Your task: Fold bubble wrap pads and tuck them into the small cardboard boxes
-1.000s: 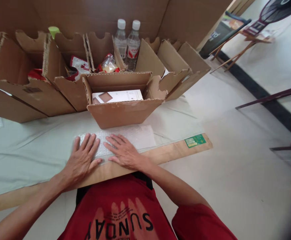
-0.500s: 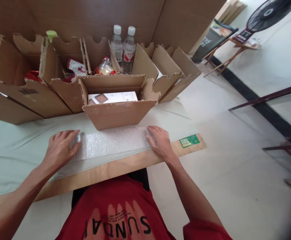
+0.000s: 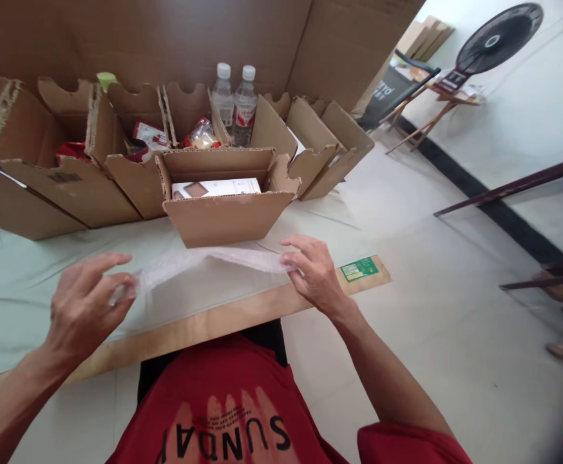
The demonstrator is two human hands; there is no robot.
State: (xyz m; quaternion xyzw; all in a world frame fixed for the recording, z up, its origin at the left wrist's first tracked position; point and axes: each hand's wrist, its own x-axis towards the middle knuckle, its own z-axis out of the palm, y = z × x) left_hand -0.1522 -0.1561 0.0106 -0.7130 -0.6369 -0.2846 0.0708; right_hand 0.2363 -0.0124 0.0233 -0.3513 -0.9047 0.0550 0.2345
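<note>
One bubble wrap strip (image 3: pixel 238 256) arches between the left hand (image 3: pixel 83 299) and the right hand (image 3: pixel 314 274). Each grip pinches one end narrowly, over the worktop (image 3: pixel 243 316)

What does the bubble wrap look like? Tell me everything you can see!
The bubble wrap is a long, whitish, partly see-through strip, like thin plastic. Its single bubbles are too blurred to make out. The left hand pinches one end and the right hand the other. Its middle bows upward, in front of the cardboard box. Whether it touches the table covering is hard to tell.
</note>
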